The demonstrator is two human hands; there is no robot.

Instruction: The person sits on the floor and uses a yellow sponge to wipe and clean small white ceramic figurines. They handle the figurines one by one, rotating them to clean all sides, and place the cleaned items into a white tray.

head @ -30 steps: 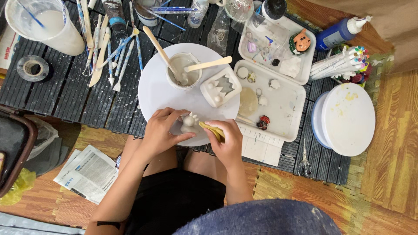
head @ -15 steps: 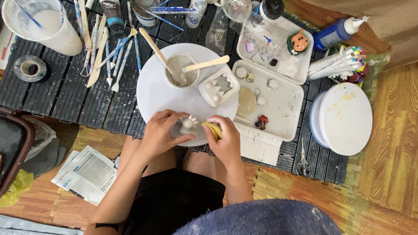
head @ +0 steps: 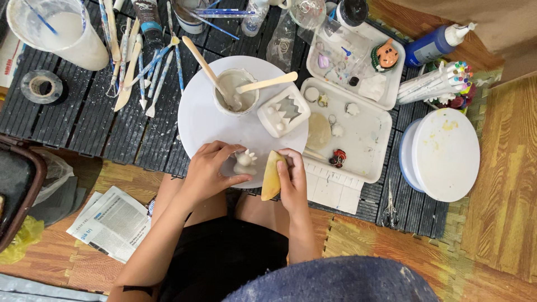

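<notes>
Left hand point(head: 208, 170) cupped round small white clay figure point(head: 244, 162) at near edge of round white turntable point(head: 201, 114). Right hand point(head: 292, 180) pinching yellow sponge point(head: 272, 174) just right of figure. Best wiped lightly, figure steadied, spikes spared.

left hand point(head: 208, 171) partly hiding white figurine point(head: 244, 162)

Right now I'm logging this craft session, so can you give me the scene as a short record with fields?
setting: low black slatted table, seen from above
left hand: fingers around a small white clay figure
right hand: holds a yellow sponge beside the figure
work surface: white round turntable
on turntable: cup of white slip with wooden sticks, white square mould
right of it: white trays of small pieces
far left: sculpting tools, tape roll
</notes>
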